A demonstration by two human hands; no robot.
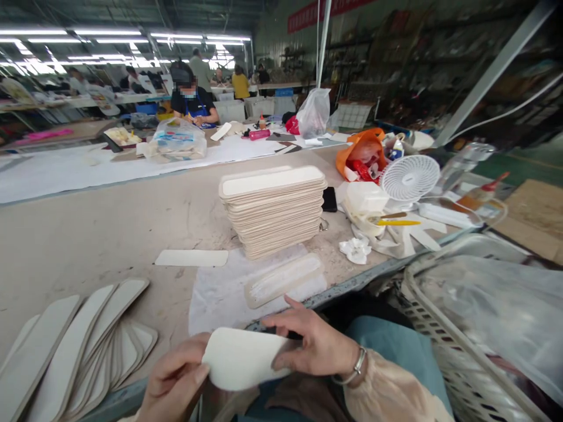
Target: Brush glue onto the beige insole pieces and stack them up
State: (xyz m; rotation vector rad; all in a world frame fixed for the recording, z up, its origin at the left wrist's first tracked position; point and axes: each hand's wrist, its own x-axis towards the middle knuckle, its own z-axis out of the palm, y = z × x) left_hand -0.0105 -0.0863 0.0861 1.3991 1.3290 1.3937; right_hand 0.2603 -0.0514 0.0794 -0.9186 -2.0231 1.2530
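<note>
My left hand (173, 378) and my right hand (310, 343) together hold a cream flat piece with rounded ends (241, 357) over my lap, just below the table's front edge. The left thumb presses its left end; the right fingers lie over its right end. On the table ahead lies a shallow oblong tray (284, 280) on a white sheet (215, 293). Behind it stands a tall stack of the same trays (272, 208). Several flat cream pieces (74, 346) are fanned out at the front left.
One loose flat piece (191, 258) lies mid-table. A small white fan (410, 177), a black phone (329, 199), an orange bag (358, 152) and a glue bottle (484, 190) crowd the right. A plastic-lined basket (461, 328) stands at my right. A person (193, 102) works at a far table.
</note>
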